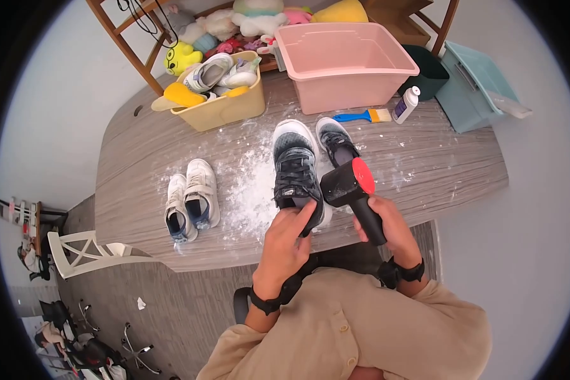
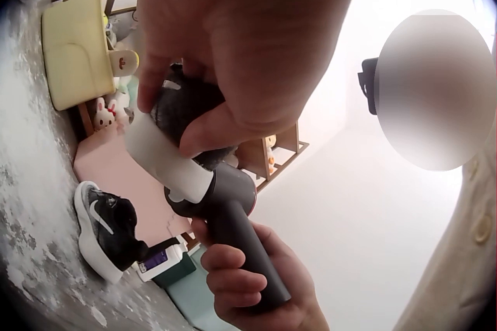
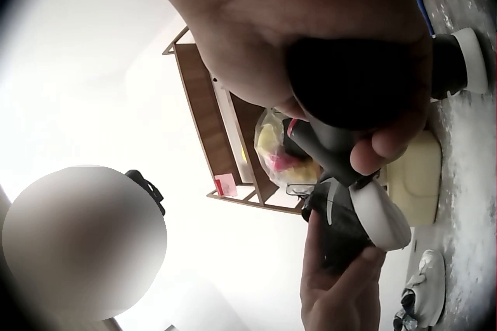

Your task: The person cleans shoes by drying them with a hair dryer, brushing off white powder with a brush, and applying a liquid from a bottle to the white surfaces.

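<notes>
at centre frame, the left hand point(image 1: 282, 246) grips a dark shoe point(image 1: 295, 168), the right hand point(image 1: 394, 229) curls round a black tool point(image 1: 362, 208), best aimed steadily along the sole point(image 2: 159, 154)

Larger sneaker point(image 1: 294, 159): black upper, white sole | handheld device point(image 1: 339, 184): black, one end bright red | tabletop point(image 1: 440, 164): grey-brown wood grain (dusted powdery white) | tub point(image 1: 342, 90): soft pink | basket point(image 1: 231, 113): pale yellow
</notes>
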A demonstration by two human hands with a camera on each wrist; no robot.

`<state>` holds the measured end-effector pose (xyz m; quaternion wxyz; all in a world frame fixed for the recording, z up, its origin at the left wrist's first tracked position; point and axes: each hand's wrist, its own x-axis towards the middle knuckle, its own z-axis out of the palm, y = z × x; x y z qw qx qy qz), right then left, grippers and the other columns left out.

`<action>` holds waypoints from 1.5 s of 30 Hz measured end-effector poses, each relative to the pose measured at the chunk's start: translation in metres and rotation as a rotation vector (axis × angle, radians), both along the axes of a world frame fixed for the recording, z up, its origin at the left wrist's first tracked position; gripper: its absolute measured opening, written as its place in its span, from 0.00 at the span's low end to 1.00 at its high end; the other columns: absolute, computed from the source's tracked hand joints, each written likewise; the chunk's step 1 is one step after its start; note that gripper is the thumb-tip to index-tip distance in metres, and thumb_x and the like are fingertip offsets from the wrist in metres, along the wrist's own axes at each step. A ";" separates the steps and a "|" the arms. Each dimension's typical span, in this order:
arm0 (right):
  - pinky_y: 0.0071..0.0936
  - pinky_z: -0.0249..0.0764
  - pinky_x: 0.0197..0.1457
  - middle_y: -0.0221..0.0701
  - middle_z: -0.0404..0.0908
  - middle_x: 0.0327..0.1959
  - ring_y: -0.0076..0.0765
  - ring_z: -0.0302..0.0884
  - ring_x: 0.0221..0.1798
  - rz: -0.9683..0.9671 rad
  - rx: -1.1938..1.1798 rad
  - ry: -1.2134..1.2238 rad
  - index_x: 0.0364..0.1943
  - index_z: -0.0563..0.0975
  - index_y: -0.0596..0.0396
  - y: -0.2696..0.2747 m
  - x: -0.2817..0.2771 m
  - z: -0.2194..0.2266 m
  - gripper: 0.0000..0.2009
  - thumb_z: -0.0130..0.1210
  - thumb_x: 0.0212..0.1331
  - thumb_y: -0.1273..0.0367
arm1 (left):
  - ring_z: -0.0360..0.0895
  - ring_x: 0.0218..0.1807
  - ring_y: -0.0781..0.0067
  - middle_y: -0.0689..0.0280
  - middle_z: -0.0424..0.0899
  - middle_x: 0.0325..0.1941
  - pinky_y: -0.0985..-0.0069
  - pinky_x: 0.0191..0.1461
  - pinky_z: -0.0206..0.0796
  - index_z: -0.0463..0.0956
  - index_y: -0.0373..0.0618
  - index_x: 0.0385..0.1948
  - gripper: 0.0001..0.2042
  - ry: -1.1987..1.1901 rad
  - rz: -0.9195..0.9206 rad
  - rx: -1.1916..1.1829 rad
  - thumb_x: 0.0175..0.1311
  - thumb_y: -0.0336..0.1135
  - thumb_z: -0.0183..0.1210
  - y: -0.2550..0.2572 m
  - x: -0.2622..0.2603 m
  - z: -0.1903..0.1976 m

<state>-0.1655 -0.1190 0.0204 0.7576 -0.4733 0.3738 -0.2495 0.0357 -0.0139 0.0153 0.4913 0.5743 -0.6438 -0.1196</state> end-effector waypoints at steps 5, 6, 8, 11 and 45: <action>0.23 0.69 0.23 0.34 0.75 0.21 0.27 0.71 0.17 0.123 -0.064 0.004 0.32 0.71 0.60 0.010 -0.012 0.003 0.16 0.38 0.65 0.62 | 0.74 0.38 0.53 0.52 0.77 0.37 0.70 0.42 0.68 0.73 0.36 0.50 0.27 -0.004 0.038 0.002 0.41 0.14 0.57 0.004 0.004 -0.001; 0.23 0.69 0.23 0.34 0.75 0.21 0.27 0.71 0.17 0.097 -0.039 0.011 0.31 0.71 0.60 0.011 -0.011 0.004 0.15 0.38 0.65 0.62 | 0.74 0.38 0.54 0.52 0.77 0.37 0.70 0.42 0.68 0.73 0.36 0.50 0.27 -0.005 0.039 0.003 0.41 0.14 0.57 0.004 0.004 -0.002; 0.23 0.69 0.23 0.34 0.75 0.21 0.27 0.71 0.17 0.034 0.013 0.027 0.31 0.72 0.60 0.012 -0.005 0.007 0.15 0.39 0.65 0.62 | 0.75 0.38 0.55 0.53 0.77 0.37 0.71 0.42 0.68 0.72 0.36 0.51 0.27 0.010 0.024 0.016 0.41 0.14 0.58 0.003 0.004 -0.001; 0.23 0.69 0.23 0.33 0.75 0.21 0.26 0.71 0.18 -0.016 -0.009 0.060 0.31 0.72 0.60 0.003 0.004 0.006 0.15 0.39 0.65 0.63 | 0.75 0.38 0.56 0.53 0.77 0.37 0.71 0.42 0.68 0.72 0.36 0.52 0.27 0.028 0.011 0.035 0.42 0.14 0.58 0.005 0.002 0.000; 0.22 0.69 0.26 0.33 0.75 0.24 0.25 0.72 0.20 0.060 -0.112 0.018 0.35 0.72 0.62 0.017 -0.014 -0.011 0.15 0.39 0.66 0.63 | 0.80 0.47 0.60 0.51 0.79 0.49 0.73 0.49 0.70 0.67 0.37 0.58 0.30 0.111 0.253 0.168 0.49 0.23 0.65 0.007 -0.015 -0.018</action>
